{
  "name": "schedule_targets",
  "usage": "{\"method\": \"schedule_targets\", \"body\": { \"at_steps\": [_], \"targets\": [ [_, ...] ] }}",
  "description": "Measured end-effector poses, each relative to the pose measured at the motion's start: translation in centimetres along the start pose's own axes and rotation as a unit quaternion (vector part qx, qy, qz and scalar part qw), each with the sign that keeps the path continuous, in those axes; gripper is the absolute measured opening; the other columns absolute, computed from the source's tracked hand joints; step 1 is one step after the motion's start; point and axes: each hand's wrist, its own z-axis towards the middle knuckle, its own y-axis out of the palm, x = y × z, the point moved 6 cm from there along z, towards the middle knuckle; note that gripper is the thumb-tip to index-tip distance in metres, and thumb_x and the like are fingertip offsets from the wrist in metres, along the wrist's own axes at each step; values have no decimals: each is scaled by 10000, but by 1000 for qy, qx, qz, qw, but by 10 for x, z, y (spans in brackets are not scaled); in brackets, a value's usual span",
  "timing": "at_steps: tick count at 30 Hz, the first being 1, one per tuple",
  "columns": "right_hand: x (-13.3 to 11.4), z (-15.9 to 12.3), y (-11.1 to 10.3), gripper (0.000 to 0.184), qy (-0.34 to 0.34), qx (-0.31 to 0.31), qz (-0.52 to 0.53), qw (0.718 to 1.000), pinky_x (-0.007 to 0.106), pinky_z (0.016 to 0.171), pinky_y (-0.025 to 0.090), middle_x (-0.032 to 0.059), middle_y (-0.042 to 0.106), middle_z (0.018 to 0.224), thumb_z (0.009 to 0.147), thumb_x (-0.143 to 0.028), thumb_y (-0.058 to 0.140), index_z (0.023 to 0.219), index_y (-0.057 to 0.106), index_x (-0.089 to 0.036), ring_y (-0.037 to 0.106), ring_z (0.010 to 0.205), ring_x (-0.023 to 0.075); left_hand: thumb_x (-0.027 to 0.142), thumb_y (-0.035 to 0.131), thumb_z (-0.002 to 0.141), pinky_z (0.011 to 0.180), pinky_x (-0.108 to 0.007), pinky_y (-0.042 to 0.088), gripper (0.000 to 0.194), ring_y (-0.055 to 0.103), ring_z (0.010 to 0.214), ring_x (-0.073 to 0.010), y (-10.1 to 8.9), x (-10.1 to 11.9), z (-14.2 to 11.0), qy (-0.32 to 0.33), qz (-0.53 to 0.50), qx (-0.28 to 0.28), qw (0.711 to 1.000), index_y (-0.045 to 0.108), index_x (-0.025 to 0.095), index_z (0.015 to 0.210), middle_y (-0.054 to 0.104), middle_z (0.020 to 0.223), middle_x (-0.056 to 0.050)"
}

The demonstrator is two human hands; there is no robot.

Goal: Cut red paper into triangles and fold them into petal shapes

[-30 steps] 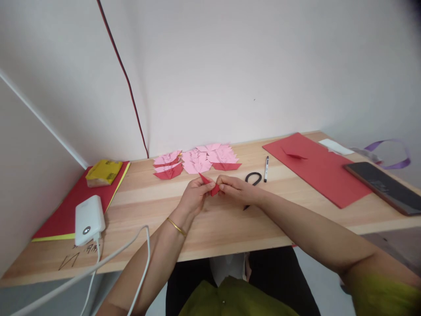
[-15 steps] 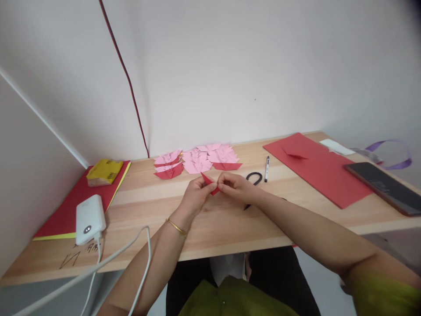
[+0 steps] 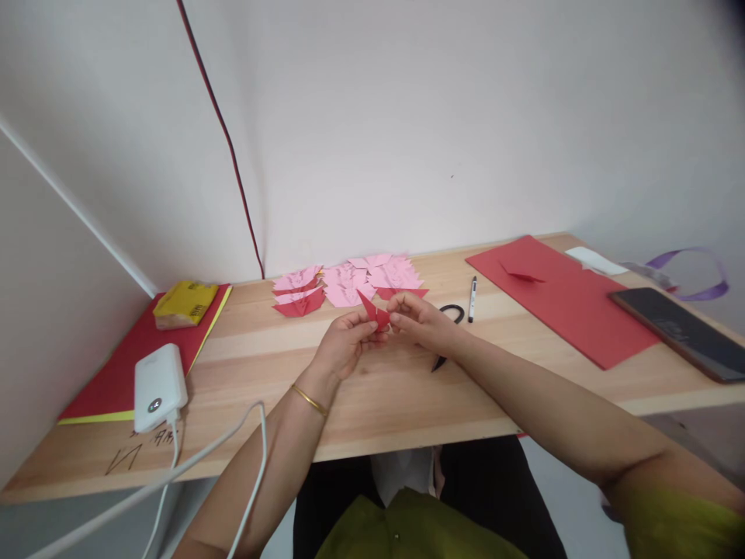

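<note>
A small piece of folded red paper (image 3: 374,309) is held above the table's middle, one pointed end up to the left. My left hand (image 3: 344,341) pinches it between thumb and fingers from the left. At the paper's right edge, the thumb and fingertips of my right hand (image 3: 424,324) are closed on it. Beneath the right hand and wrist lies a pair of black scissors (image 3: 455,312), partly covered. Just beyond the hands are several zigzag-edged pink paper pieces (image 3: 348,287) and a folded red paper piece (image 3: 303,304).
A pen (image 3: 472,300) lies right of the scissors. Red sheets (image 3: 570,318) with a folded red piece (image 3: 522,273), and a phone (image 3: 680,326), are at right. At left, a white power bank (image 3: 158,387) with cable and a yellow packet (image 3: 185,304) rest on red and yellow paper.
The folded red paper has been raised slightly and turned, showing more of its face. My right hand's fingers have loosened from their tight pinch and shifted slightly up.
</note>
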Motion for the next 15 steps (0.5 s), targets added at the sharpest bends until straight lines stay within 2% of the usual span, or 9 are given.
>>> {"method": "schedule_targets", "body": {
  "at_steps": [3,7,12,15],
  "targets": [
    [-5,0,2,324,-58,-11,0,998,283,702,465,16,539,878,804,-329,616,1044,428,-221,551,772,127,262,742,652,660,-274,483,223,628,646,-135,-2,-2,1,-17,-31,26,999,665,114,799,687,746,-65],
    [-10,-1,1,196,-104,-1,-75,992,297,710,463,44,553,911,844,-317,561,995,499,-209,544,779,138,294,771,624,598,-259,477,257,604,575,-116,-5,-4,1,-28,-39,52,998,652,107,754,675,694,-54],
    [-8,-2,-5,171,-59,35,-92,993,266,619,445,12,538,759,878,-360,510,919,507,-194,519,656,119,274,769,623,600,-266,483,237,611,578,-119,-6,-4,2,-16,-20,54,998,639,119,746,671,703,-35],
    [-6,-2,-7,179,-47,49,-69,995,261,621,448,13,535,770,886,-364,497,905,494,-186,526,657,113,240,760,626,617,-270,488,225,613,599,-118,-5,-4,2,-9,-7,40,999,643,115,772,675,735,-42]
  ]
}}
